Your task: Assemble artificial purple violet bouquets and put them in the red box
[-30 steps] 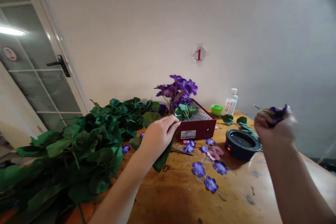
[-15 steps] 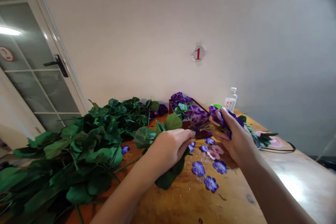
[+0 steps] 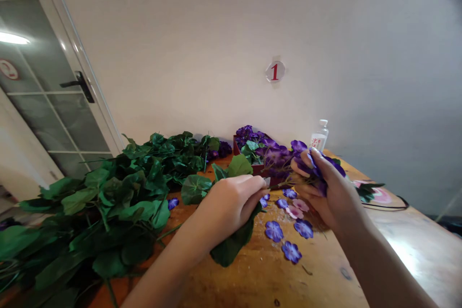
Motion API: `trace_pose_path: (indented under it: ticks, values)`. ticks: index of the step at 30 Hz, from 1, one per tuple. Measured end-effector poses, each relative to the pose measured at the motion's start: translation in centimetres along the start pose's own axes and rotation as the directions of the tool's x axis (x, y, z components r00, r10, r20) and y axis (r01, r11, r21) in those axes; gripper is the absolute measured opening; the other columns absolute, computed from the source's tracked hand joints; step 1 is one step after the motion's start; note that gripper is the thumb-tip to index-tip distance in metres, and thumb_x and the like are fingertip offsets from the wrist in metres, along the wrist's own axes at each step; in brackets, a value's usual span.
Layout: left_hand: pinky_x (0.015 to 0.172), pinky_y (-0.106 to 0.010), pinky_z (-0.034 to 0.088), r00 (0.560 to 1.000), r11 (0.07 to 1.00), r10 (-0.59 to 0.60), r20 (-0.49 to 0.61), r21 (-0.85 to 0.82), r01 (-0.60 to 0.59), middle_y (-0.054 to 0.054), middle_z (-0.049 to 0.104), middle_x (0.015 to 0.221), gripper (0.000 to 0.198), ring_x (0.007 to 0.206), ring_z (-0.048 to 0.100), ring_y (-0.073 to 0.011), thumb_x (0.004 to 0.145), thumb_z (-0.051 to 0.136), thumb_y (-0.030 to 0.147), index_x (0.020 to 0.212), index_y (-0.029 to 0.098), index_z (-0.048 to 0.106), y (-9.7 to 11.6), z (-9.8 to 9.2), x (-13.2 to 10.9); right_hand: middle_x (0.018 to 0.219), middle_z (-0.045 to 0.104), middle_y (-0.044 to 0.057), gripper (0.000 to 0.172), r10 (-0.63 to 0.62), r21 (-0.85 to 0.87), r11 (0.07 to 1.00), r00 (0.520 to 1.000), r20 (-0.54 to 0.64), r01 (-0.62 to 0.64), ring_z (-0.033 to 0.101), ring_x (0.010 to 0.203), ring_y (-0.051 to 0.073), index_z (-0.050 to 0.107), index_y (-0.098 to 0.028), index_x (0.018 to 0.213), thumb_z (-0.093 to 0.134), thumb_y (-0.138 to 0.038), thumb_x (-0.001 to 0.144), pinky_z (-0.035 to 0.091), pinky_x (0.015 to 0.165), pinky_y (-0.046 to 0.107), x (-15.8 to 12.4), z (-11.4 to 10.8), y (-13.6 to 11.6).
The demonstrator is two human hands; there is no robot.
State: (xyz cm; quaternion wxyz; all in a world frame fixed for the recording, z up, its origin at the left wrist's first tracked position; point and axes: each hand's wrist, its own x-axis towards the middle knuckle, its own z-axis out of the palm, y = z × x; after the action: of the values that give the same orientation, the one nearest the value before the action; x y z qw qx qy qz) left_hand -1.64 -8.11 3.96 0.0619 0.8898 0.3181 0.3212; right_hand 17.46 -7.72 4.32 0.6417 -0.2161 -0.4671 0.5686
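Note:
My left hand (image 3: 236, 197) is closed around the stem of an artificial flower, with its green leaves (image 3: 197, 188) sticking out on both sides of the hand. The stem runs right toward a purple flower head (image 3: 279, 156). My right hand (image 3: 334, 192) is closed on purple petals (image 3: 299, 146) at that head, fingers pressed into them. Which petals are gripped and which hang free is partly hidden by the fingers. Below the hands, several loose violet blossoms (image 3: 291, 252) and pink blossoms (image 3: 294, 211) lie flat on the wooden table (image 3: 231, 281).
A large heap of green leafy stems (image 3: 119, 211) covers the table's left side. Behind my hands is a dark red box (image 3: 236, 145) with purple flowers. A clear bottle (image 3: 319, 135) stands near the wall; a black cord (image 3: 388, 208) lies at right.
My right hand has shifted slightly right and down with the petals, and more of the thin stems between the hands shows. My left hand stays on the stem.

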Motion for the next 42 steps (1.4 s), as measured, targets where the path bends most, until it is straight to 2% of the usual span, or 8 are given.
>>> trace_pose_path:
  ticks: [16,22,27,30,33,35,38,42]
  values:
    - [0.068,-0.024,0.044,1.000,1.000,0.001,0.001,0.020,-0.001,-0.001,0.061,0.079,0.016,0.075,0.058,-0.0144,0.093,0.041,0.026,0.086,0.019,0.054,-0.1,-0.1,-0.1,0.059,0.038,-0.004,0.029,-0.041,0.016,0.999,0.999,-0.025,0.041,0.022,0.040,0.002,0.045,-0.018,0.066,0.057,-0.037,0.083,0.014,0.034,0.015,-0.2,0.2,0.0]
    - [0.070,-0.025,0.044,1.000,1.000,0.007,0.008,0.013,-0.007,-0.002,0.061,0.081,0.017,0.076,0.058,-0.0143,0.093,0.040,0.026,0.086,0.019,0.054,-0.1,-0.1,0.0,0.058,0.037,-0.004,0.029,-0.008,0.008,1.000,1.000,-0.022,0.008,0.022,0.039,0.001,0.046,-0.018,0.066,0.058,-0.039,0.083,0.014,0.034,0.015,-0.3,0.5,0.1]
    - [0.069,-0.024,0.045,1.000,1.000,0.010,0.012,0.022,-0.011,-0.001,0.061,0.081,0.016,0.075,0.058,-0.0144,0.093,0.040,0.025,0.088,0.019,0.054,-0.1,-0.2,-0.2,0.057,0.036,-0.005,0.030,-0.014,-0.037,0.999,1.000,-0.028,0.013,0.022,0.038,0.002,0.044,-0.018,0.066,0.057,-0.040,0.083,0.016,0.034,0.015,-0.2,0.3,0.6]
    - [0.068,-0.024,0.045,1.000,0.999,0.010,0.023,0.044,-0.011,-0.001,0.061,0.080,0.017,0.075,0.059,-0.0143,0.093,0.039,0.025,0.088,0.019,0.054,-0.2,-0.2,-0.1,0.052,0.037,-0.006,0.034,0.009,-0.148,0.989,0.997,-0.081,-0.021,0.022,0.036,0.003,0.045,-0.019,0.067,0.055,-0.048,0.082,0.020,0.033,0.017,-0.4,-0.1,1.0]
    - [0.068,-0.024,0.044,1.000,0.996,-0.019,0.011,0.092,0.017,-0.002,0.061,0.079,0.019,0.074,0.059,-0.0144,0.093,0.039,0.026,0.087,0.018,0.056,-0.5,-0.1,0.1,0.057,0.050,-0.004,0.033,-0.069,-0.417,0.909,0.987,-0.144,0.003,0.039,0.041,0.007,0.054,-0.021,0.080,0.059,-0.054,0.077,0.034,0.038,0.019,-0.6,-0.3,1.0]
    - [0.067,-0.024,0.044,0.999,0.991,-0.038,-0.007,0.126,0.039,-0.001,0.062,0.078,0.019,0.073,0.059,-0.0143,0.093,0.040,0.026,0.085,0.019,0.057,-0.7,0.0,0.2,0.076,0.061,-0.001,0.035,-0.168,-0.597,0.796,0.983,-0.067,0.096,0.055,0.062,0.011,0.057,-0.021,0.089,0.069,-0.047,0.070,0.046,0.056,0.021,-0.7,-0.3,0.6]
    - [0.068,-0.023,0.044,1.000,0.990,-0.027,-0.009,0.136,0.028,-0.001,0.062,0.079,0.017,0.074,0.059,-0.0138,0.092,0.043,0.024,0.084,0.019,0.057,-0.9,-0.1,0.3,0.089,0.064,0.002,0.032,-0.187,-0.691,0.698,0.979,0.082,0.191,0.060,0.084,0.016,0.054,-0.022,0.088,0.073,-0.037,0.068,0.048,0.078,0.026,-0.6,-0.5,-0.1]
    - [0.068,-0.022,0.044,1.000,0.989,0.008,0.015,0.148,-0.010,-0.001,0.062,0.079,0.015,0.075,0.059,-0.0139,0.091,0.043,0.022,0.086,0.018,0.056,-0.7,-0.1,0.2,0.080,0.062,0.000,0.033,-0.164,-0.727,0.654,0.977,0.136,0.211,0.059,0.071,0.014,0.049,-0.023,0.085,0.075,-0.029,0.066,0.048,0.064,0.024,-0.2,-1.2,-0.3]
